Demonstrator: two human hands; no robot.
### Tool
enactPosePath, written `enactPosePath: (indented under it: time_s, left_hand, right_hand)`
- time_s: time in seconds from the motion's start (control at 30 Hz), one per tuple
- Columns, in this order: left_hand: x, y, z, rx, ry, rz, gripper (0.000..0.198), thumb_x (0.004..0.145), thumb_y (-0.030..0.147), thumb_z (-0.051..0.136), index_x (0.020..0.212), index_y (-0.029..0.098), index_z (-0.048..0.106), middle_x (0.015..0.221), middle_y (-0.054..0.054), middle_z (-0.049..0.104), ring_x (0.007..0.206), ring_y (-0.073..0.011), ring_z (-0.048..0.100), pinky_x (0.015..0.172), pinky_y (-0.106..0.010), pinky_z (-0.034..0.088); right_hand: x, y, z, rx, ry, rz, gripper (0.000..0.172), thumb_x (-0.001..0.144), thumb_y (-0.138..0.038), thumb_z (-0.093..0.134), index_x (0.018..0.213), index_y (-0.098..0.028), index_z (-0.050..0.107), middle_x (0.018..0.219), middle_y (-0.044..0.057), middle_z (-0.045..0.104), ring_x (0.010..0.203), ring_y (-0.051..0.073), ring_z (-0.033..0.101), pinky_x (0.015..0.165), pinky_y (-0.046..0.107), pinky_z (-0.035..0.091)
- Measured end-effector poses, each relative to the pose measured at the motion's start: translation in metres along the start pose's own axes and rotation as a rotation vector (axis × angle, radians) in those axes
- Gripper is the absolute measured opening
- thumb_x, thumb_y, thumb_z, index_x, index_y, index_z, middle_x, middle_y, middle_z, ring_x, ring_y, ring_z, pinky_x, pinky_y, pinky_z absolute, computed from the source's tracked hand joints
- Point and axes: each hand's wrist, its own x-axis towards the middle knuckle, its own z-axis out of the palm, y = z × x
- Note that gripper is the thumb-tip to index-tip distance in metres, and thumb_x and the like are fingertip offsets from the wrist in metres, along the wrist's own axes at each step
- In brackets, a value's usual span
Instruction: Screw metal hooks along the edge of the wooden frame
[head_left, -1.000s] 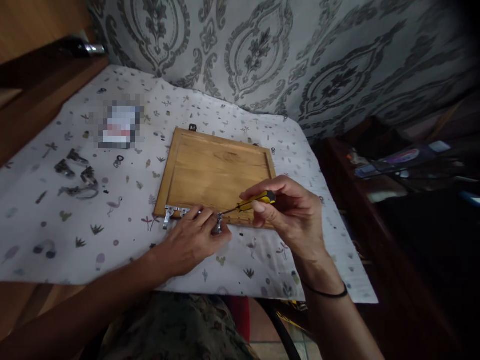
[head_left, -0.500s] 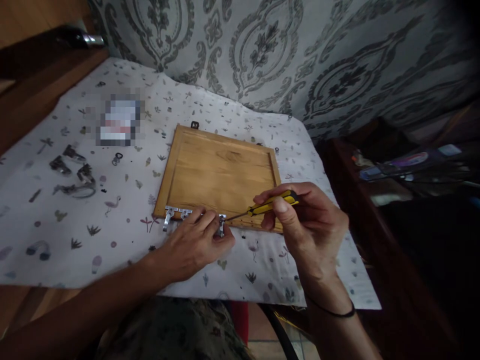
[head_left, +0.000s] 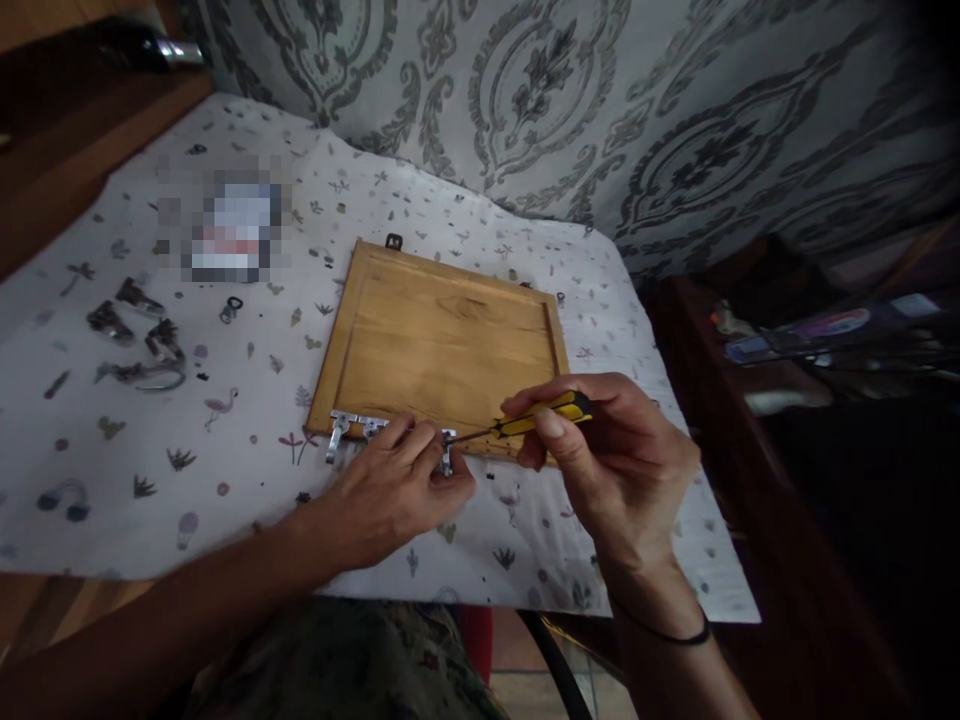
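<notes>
A shallow wooden panel with a raised frame (head_left: pixel 450 340) lies on the covered table. Along its near edge sit silvery metal latches (head_left: pixel 339 432), the rightmost partly hidden by my fingers. My left hand (head_left: pixel 401 480) presses that right latch against the edge, fingers above and thumb below. Between the thumb and fingers of my right hand (head_left: pixel 622 460) is a yellow and black screwdriver (head_left: pixel 544 412). It slants down to the left, and its tip meets the right latch beside my left fingers.
Several loose metal latches (head_left: pixel 163 342) lie at the left on the patterned tablecloth (head_left: pixel 247 460). Beyond them is a blurred-out flat object (head_left: pixel 234 230). A small dark hanger (head_left: pixel 394 242) touches the panel's far edge. Dark furniture holding packets (head_left: pixel 832 325) stands at the right, and a patterned wall rises behind.
The view has shifted slightly. My right hand and the screwdriver have turned a little, with the tip still at the latch. My left hand keeps its hold.
</notes>
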Motion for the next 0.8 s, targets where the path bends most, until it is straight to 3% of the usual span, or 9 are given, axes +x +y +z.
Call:
enactPosePath:
  time_s: [0.2, 0.4, 0.53, 0.67, 0.8]
  left_hand:
    - [0.001, -0.0006, -0.0012, -0.006, -0.022, 0.01, 0.021, 0.09, 0.008, 0.055, 0.11, 0.015, 0.058, 0.099, -0.014, 0.069, 0.093, -0.0269, 0.061, 0.085, -0.042, 0.05]
    - [0.0021, -0.0005, -0.0031, 0.014, 0.007, 0.014, 0.021, 0.088, 0.008, 0.057, 0.108, 0.015, 0.058, 0.095, -0.013, 0.07, 0.091, -0.0273, 0.062, 0.085, -0.042, 0.05]
    - [0.0011, -0.0006, -0.0014, 0.014, -0.011, 0.01, 0.021, 0.089, 0.01, 0.059, 0.109, 0.015, 0.058, 0.097, -0.013, 0.07, 0.093, -0.0271, 0.061, 0.086, -0.041, 0.049]
    - [0.0011, -0.0003, -0.0009, 0.012, -0.019, 0.008, 0.022, 0.089, 0.011, 0.059, 0.11, 0.016, 0.058, 0.096, -0.012, 0.069, 0.091, -0.0263, 0.06, 0.087, -0.042, 0.049]
    - [0.0013, 0.0001, -0.001, 0.005, -0.007, 0.005, 0.021, 0.09, 0.009, 0.057, 0.109, 0.016, 0.058, 0.095, -0.012, 0.069, 0.091, -0.0262, 0.059, 0.086, -0.041, 0.049]
  right_hand:
    - [0.0011, 0.0033, 0.0019, 0.08, -0.003, -0.005, 0.023, 0.08, -0.035, 0.085, 0.085, -0.022, 0.066, 0.08, -0.002, 0.073, 0.046, 0.008, 0.059, 0.034, 0.016, 0.047]
    - [0.0027, -0.0019, -0.0067, 0.103, -0.168, 0.075, 0.028, 0.094, -0.043, 0.07, 0.115, -0.024, 0.069, 0.095, 0.003, 0.074, 0.054, 0.01, 0.066, 0.052, 0.026, 0.062]
    - [0.0021, -0.002, -0.0044, 0.099, -0.107, 0.0, 0.014, 0.088, -0.034, 0.078, 0.096, -0.023, 0.073, 0.093, 0.002, 0.073, 0.053, 0.009, 0.065, 0.04, 0.02, 0.054]
    - [0.0028, -0.0003, -0.0005, 0.139, -0.057, 0.005, 0.02, 0.083, -0.033, 0.083, 0.086, -0.023, 0.065, 0.087, 0.001, 0.076, 0.056, 0.01, 0.065, 0.038, 0.017, 0.051]
    - [0.0034, -0.0026, -0.0052, 0.129, -0.153, 0.047, 0.024, 0.089, -0.038, 0.077, 0.108, -0.024, 0.071, 0.091, 0.002, 0.076, 0.054, 0.01, 0.065, 0.049, 0.023, 0.06]
